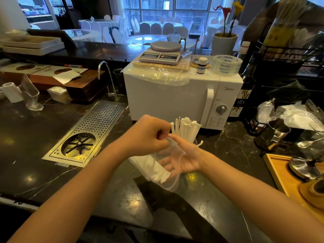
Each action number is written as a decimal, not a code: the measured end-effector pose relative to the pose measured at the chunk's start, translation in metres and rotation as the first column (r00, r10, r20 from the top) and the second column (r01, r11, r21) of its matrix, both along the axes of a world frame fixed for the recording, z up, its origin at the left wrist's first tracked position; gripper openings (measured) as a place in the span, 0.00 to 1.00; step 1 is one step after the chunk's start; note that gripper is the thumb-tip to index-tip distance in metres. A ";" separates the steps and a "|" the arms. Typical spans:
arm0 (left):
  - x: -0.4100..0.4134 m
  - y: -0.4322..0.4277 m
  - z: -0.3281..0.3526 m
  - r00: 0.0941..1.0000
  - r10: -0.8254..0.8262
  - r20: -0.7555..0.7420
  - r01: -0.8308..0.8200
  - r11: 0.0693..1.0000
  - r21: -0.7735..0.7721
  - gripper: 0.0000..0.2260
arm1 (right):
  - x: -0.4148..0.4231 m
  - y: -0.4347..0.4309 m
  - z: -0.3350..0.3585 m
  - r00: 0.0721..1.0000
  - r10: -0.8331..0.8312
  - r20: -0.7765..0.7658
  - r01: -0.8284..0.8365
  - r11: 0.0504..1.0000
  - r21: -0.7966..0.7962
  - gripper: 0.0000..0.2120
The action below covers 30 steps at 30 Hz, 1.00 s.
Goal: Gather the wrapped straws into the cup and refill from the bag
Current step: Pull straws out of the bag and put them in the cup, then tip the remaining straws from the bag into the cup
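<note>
A clear plastic cup [171,184] lies tilted over the dark counter, cradled in my right hand [185,161], whose palm faces up. A bundle of white wrapped straws [186,127] runs through the cup; the upper ends fan out toward the microwave and the lower ends press against the cup's base. My left hand [148,135] is curled, its fingertips pinching at the bundle near the cup's rim. One loose wrapped straw [199,143] shows just behind my right wrist. A clear plastic bag [157,75] lies on top of the microwave.
A white microwave [175,100] stands right behind the hands, with a scale, a tape roll and a small bottle on it. A metal drain grille [98,127] is set into the counter at left. Crumpled plastic [296,116], a metal jug and a wooden tray sit at right.
</note>
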<state>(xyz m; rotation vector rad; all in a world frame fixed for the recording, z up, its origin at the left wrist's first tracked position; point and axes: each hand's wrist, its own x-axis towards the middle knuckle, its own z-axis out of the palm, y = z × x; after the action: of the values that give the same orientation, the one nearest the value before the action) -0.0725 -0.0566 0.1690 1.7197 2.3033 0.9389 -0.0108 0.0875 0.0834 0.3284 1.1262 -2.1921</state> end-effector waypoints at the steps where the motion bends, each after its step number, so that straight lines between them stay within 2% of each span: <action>1: 0.004 0.001 0.001 0.999 -0.029 -0.023 0.029 1.000 0.000 0.21 | 0.002 -0.004 0.000 0.999 -0.029 -0.022 0.029 0.999 -0.021 0.29; 4: 0.014 0.003 0.003 0.993 -0.105 -0.053 0.104 0.994 -0.020 0.20 | 0.004 -0.015 -0.001 0.992 -0.120 -0.025 0.116 0.985 -0.124 0.18; 6: 0.018 0.000 0.007 0.990 -0.143 -0.014 0.142 0.989 -0.045 0.17 | 0.002 -0.018 -0.005 0.971 -0.236 -0.048 0.226 0.962 -0.154 0.10; 8: 0.018 -0.006 0.013 0.981 -0.178 0.074 0.183 0.981 -0.061 0.13 | 0.000 -0.014 -0.011 0.928 -0.356 -0.114 0.350 0.934 -0.064 0.12; 9: 0.015 -0.010 0.016 0.974 -0.172 0.145 0.179 0.983 -0.042 0.09 | 0.001 -0.012 -0.012 0.922 -0.360 -0.143 0.358 0.933 -0.043 0.08; 10: 0.011 -0.015 0.019 0.962 -0.144 0.233 0.146 0.989 0.008 0.06 | 0.002 -0.010 -0.009 0.933 -0.331 -0.145 0.322 0.943 -0.081 0.08; 12: 0.001 -0.023 0.018 0.902 -0.019 0.431 -0.069 0.980 0.186 0.06 | 0.001 -0.002 -0.002 0.954 -0.253 -0.163 0.212 0.950 -0.231 0.23; 13: -0.004 -0.025 0.014 0.838 0.073 0.540 -0.250 0.932 0.262 0.06 | 0.000 0.001 0.000 0.945 -0.277 -0.172 0.227 0.938 -0.262 0.29; 14: -0.010 -0.027 0.005 0.754 0.168 0.635 -0.443 0.844 0.303 0.03 | 0.001 0.004 0.003 0.937 -0.296 -0.186 0.244 0.935 -0.259 0.34; 16: -0.021 -0.030 -0.017 0.543 0.313 0.779 -0.716 0.657 0.235 0.03 | 0.000 0.010 0.005 0.912 -0.334 -0.239 0.271 0.927 -0.261 0.37; 17: -0.024 -0.030 -0.029 0.423 0.332 0.843 -0.772 0.619 0.144 0.07 | -0.001 0.011 0.007 0.898 -0.361 -0.252 0.294 0.918 -0.268 0.36; 18: -0.026 -0.029 -0.041 0.305 0.310 0.900 -0.767 0.640 0.039 0.13 | 0.001 0.011 0.011 0.889 -0.379 -0.257 0.309 0.911 -0.273 0.36; 20: -0.020 -0.023 -0.057 0.078 0.207 0.975 -0.600 0.791 -0.120 0.21 | 0.000 0.014 0.013 0.882 -0.396 -0.254 0.324 0.904 -0.280 0.37; 22: -0.011 -0.016 -0.063 -0.095 0.079 0.992 -0.375 0.921 -0.109 0.22 | -0.001 0.017 0.013 0.880 -0.405 -0.249 0.335 0.900 -0.280 0.38; 23: -0.009 -0.012 -0.063 -0.148 0.009 0.989 -0.326 0.944 -0.057 0.20 | -0.002 0.018 0.014 0.877 -0.402 -0.263 0.337 0.905 -0.259 0.37; 25: -0.011 -0.002 -0.058 -0.177 -0.063 0.982 -0.308 0.951 0.005 0.15 | -0.003 0.021 0.017 0.872 -0.396 -0.289 0.342 0.914 -0.219 0.29; 27: -0.016 0.009 -0.053 -0.064 0.001 0.998 -0.337 0.941 -0.023 0.09 | -0.003 0.024 0.026 0.862 -0.395 -0.318 0.364 0.919 -0.155 0.17; 30: -0.026 0.027 -0.044 0.103 0.055 0.993 -0.319 0.948 -0.019 0.09 | -0.005 0.033 0.041 0.844 -0.407 -0.350 0.439 0.898 0.013 0.12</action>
<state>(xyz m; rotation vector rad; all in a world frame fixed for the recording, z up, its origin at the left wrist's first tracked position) -0.0982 -0.0295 0.1253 0.3056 1.3909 1.6964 -0.0154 0.1207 0.1249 0.2632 1.4594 -2.6671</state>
